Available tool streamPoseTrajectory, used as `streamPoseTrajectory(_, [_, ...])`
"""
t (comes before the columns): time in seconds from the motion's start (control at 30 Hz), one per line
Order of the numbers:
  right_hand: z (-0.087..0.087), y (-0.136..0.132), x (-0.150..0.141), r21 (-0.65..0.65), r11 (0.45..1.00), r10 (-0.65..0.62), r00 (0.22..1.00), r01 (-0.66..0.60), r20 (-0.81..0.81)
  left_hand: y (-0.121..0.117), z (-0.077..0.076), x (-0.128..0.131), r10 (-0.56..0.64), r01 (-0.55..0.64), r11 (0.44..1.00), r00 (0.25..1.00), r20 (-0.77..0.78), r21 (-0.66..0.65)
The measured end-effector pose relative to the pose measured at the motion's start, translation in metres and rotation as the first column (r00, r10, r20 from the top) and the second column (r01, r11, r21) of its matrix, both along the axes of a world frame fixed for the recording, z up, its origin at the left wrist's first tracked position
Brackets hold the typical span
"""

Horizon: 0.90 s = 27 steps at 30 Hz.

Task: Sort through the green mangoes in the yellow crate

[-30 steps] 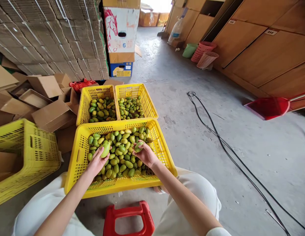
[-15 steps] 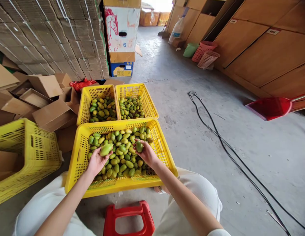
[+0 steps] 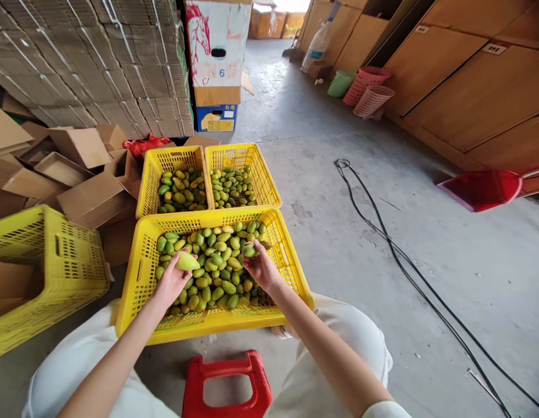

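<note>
My left hand [image 3: 170,285] is closed around a pale green mango [image 3: 187,260], held over the left part of the near yellow crate [image 3: 134,290]. In my right hand [image 3: 264,270] is a smaller, darker green mango [image 3: 250,250], gripped between thumb and fingers over the crate's right part. Below both hands lies a heap of small green and yellowish mangoes [image 3: 217,284]. Two more yellow crates stand just beyond: a left one [image 3: 148,174] and a right one [image 3: 269,183], each with mangoes in its bottom.
A red stool [image 3: 228,368] stands between my knees. To the left are a yellow crate [image 3: 78,261] holding cardboard and a pile of cartons [image 3: 90,197]. Black cable [image 3: 384,235] runs along the floor at right, near a red dustpan [image 3: 482,188].
My right hand has turned and shifted slightly right and up with its mango. My left hand still holds the pale mango, which now lies more level. The view has tilted a little.
</note>
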State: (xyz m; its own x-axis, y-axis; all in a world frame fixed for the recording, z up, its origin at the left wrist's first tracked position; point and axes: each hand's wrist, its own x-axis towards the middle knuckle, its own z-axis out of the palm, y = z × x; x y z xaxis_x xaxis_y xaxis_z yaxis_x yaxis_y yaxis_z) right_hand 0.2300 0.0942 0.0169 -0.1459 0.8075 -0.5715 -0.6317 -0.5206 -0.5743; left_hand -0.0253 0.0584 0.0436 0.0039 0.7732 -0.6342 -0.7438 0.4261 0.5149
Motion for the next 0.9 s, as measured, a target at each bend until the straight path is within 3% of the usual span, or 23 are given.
streamPoseTrajectory(0.17, [0.002, 0.002, 0.004, -0.021, 0.999, 0.028, 0.997, -0.030, -0.071, -0.002, -0.001, -0.002, -0.013, 0.014, 0.999, 1.000, 0.027, -0.040])
streamPoseTrajectory(0.33, [0.013, -0.003, 0.000, 0.032, 0.997, 0.080, 0.992, -0.077, -0.098, -0.008, 0.002, 0.000, -0.149, 0.146, 0.989, 0.984, 0.093, 0.037])
streamPoseTrajectory(0.53, [0.015, -0.004, 0.000, 0.078, 0.991, 0.116, 0.982, -0.105, -0.148, -0.009, 0.012, 0.003, -0.230, 0.226, 0.964, 0.973, 0.015, 0.139])
streamPoseTrajectory(0.7, [0.018, -0.004, -0.003, 0.134, 0.983, 0.146, 0.981, -0.129, -0.124, -0.011, 0.008, 0.000, -0.279, 0.281, 0.934, 0.959, -0.038, 0.222])
streamPoseTrajectory(0.9, [0.018, -0.009, -0.007, 0.105, 0.984, 0.148, 0.987, -0.141, -0.059, -0.012, 0.007, 0.003, -0.294, 0.305, 0.940, 0.952, -0.087, 0.155])
